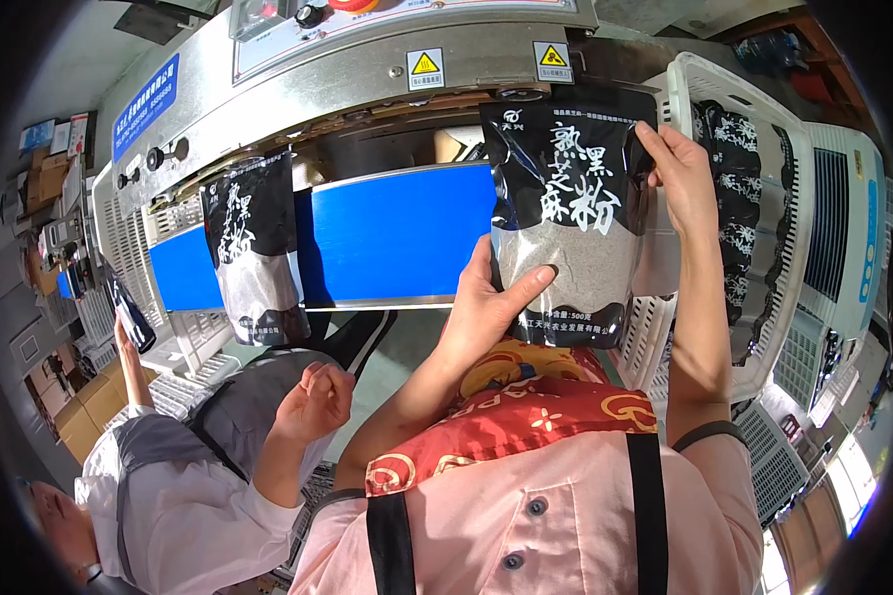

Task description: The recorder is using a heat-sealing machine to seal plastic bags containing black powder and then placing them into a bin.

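Observation:
A black and grey stand-up pouch (pixel 565 253) printed with white characters hangs upright in front of me. My left hand (pixel 487 297) grips its lower left side, thumb across the front. At the pouch's upper right edge, my right hand (pixel 681 167) pinches the film between thumb and fingers. The top edge of the pouch lies at the sealing slot of a steel band sealing machine (pixel 484 52); whether it is inside the slot I cannot tell. Further left, a second pouch (pixel 257 260) of the same kind stands upright against the blue conveyor belt (pixel 394 230), with no hand on it.
A white plastic crate (pixel 778 327) at my right holds several similar pouches (pixel 737 193). On the left a co-worker (pixel 186 483) holds another pouch (pixel 130 312) in one hand. Cardboard boxes (pixel 97 409) sit beyond. Two warning stickers mark the machine's front.

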### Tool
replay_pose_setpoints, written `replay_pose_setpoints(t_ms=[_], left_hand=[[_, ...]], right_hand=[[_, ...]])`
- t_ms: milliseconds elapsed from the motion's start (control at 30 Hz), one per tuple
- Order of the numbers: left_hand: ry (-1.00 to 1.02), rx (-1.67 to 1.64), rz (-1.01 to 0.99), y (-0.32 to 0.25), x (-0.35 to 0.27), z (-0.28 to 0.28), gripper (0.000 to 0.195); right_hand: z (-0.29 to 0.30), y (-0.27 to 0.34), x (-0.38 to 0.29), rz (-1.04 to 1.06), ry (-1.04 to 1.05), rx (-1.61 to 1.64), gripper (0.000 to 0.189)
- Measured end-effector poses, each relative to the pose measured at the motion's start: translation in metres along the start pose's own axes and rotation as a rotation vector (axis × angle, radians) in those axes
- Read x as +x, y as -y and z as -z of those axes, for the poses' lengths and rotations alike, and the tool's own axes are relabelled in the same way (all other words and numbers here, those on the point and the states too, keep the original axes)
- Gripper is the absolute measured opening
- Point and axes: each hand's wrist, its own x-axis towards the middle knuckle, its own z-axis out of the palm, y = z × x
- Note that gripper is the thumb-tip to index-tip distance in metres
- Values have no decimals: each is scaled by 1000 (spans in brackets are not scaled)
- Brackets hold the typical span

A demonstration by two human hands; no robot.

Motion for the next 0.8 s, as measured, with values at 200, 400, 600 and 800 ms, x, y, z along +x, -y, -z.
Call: replay_pose_setpoints(t_ms=[200, 400, 600, 800], left_hand=[[-41, 26, -18, -5, -4, -3, 52], [-79, 28, 11, -6, -8, -2, 51], [-112, 60, -19, -7, -9, -2, 51], [-139, 94, -4, -15, -13, -4, 51]], right_hand=[[-3, -7, 0, 41, 36, -9, 27], [-8, -8, 4, 27, 71, -17, 27], [-10, -7, 5, 11, 80, -42, 30], [-10, -15, 9, 90, 95, -213, 36]])
